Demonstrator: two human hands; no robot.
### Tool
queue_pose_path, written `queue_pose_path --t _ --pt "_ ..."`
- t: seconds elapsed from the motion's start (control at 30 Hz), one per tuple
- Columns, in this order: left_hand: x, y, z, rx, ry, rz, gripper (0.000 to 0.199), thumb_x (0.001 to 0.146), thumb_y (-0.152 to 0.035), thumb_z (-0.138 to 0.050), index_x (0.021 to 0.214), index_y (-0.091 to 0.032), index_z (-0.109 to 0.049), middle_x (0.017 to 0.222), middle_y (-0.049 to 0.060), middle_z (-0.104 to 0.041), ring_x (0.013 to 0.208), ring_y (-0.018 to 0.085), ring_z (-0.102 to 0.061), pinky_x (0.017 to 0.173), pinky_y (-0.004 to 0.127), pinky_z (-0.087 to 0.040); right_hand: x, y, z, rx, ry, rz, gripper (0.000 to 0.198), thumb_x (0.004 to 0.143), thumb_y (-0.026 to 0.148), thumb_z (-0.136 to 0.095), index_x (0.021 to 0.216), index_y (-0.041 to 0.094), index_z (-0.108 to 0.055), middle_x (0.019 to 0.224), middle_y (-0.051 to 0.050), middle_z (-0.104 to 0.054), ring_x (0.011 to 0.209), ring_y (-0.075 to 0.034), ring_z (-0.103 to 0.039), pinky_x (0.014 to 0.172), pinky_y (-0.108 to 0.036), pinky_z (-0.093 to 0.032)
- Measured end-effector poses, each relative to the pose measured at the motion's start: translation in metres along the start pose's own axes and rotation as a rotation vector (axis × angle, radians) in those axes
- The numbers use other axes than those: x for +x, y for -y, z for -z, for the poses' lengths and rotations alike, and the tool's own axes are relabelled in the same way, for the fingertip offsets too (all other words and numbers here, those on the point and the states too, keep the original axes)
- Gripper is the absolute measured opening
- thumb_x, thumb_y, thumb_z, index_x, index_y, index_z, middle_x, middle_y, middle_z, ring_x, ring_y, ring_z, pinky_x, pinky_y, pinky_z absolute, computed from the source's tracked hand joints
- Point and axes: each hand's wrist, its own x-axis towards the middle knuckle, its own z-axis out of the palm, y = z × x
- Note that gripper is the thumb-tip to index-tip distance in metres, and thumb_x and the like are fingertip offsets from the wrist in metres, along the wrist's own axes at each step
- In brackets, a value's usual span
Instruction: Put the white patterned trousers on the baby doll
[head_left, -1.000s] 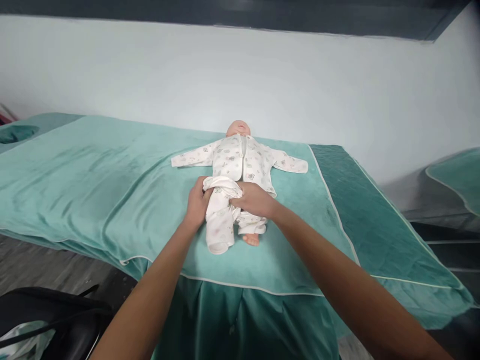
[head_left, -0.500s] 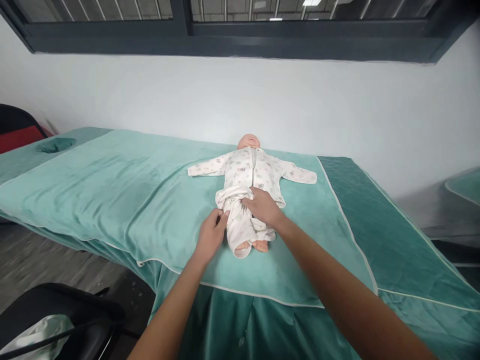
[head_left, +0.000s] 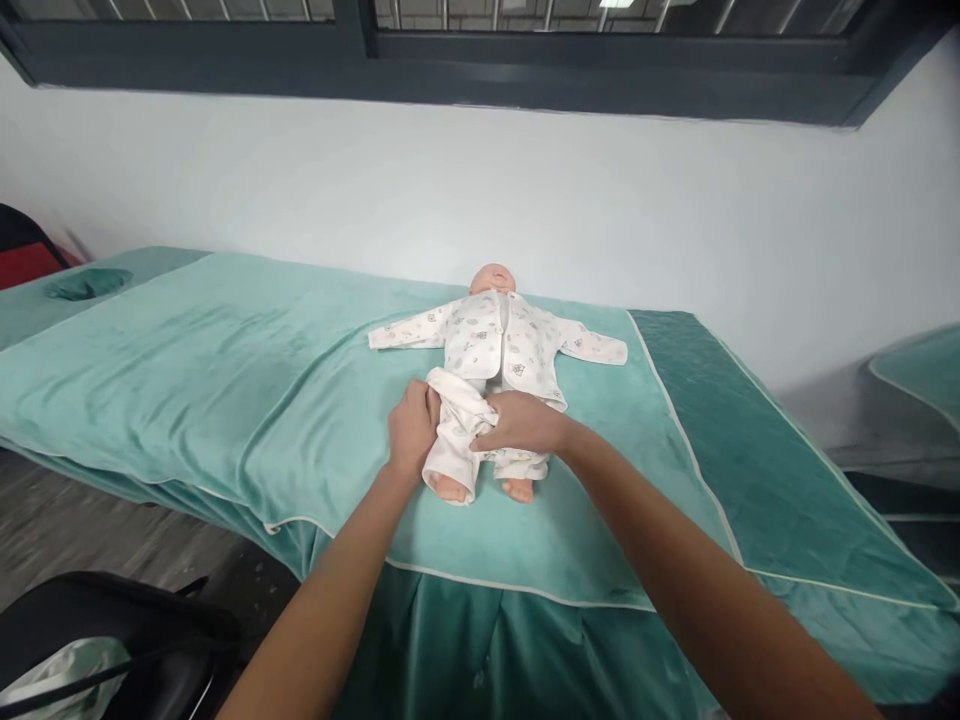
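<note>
A baby doll (head_left: 493,278) lies on its back on the green bed, its head toward the wall. It wears a white printed jacket (head_left: 474,335) with both sleeves spread out. White printed trousers (head_left: 454,447) are bunched around its legs, and both feet stick out of the leg openings. My left hand (head_left: 413,425) is closed on the trousers' waist edge at the left side. From the right, my right hand (head_left: 520,424) grips the bunched cloth between the legs, thumb toward me. The fingertips of both hands are partly hidden by fabric.
The light green sheet (head_left: 187,380) has folds left of the doll; a darker cover (head_left: 697,400) lies to the right. A face hole (head_left: 90,284) is at the far left. A black chair (head_left: 112,640) with cloth on it stands at the lower left. A white wall (head_left: 300,180) rises behind.
Both trouser legs now sit apart, with the left foot showing more. My left hand has moved up to the waist edge, and my right hand has shifted lower on the cloth.
</note>
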Motion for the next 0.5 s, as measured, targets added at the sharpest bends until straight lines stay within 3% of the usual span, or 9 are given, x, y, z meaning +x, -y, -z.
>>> queue_pose_path --t 0.23,0.4,0.5 --pt "0.010 -0.002 0.000 0.060 -0.043 0.023 0.026 0.099 -0.038 -0.030 0.085 -0.022 -0.045 0.078 0.004 -0.054 0.072 0.021 -0.054 0.062 0.030 -0.031 0.007 -0.002 -0.012 0.068 -0.225 -0.054 0.013 0.073 0.032 -0.059 0.070 0.019 -0.058 0.078 0.000 -0.068 0.073 -0.016 -0.058 0.061 -0.024 -0.037" --pt "-0.013 -0.002 0.011 -0.175 -0.012 0.070 0.033 0.099 -0.045 -0.030 0.079 -0.022 -0.043 0.072 0.001 -0.054 0.068 0.018 -0.051 0.064 0.029 -0.034 0.007 -0.003 -0.015 0.162 -0.333 -0.055 0.015 0.080 0.031 -0.051 0.078 0.021 -0.062 0.086 0.000 -0.071 0.081 -0.018 -0.061 0.066 -0.024 -0.039" --pt "-0.033 -0.001 0.018 -0.286 0.098 0.066 0.035 0.097 -0.047 -0.035 0.078 -0.021 -0.047 0.072 0.000 -0.057 0.070 0.017 -0.052 0.068 0.029 -0.037 0.007 -0.004 -0.015 0.148 -0.367 -0.081 0.016 0.081 0.029 -0.048 0.079 0.021 -0.062 0.090 -0.002 -0.071 0.084 -0.019 -0.062 0.068 -0.025 -0.040"
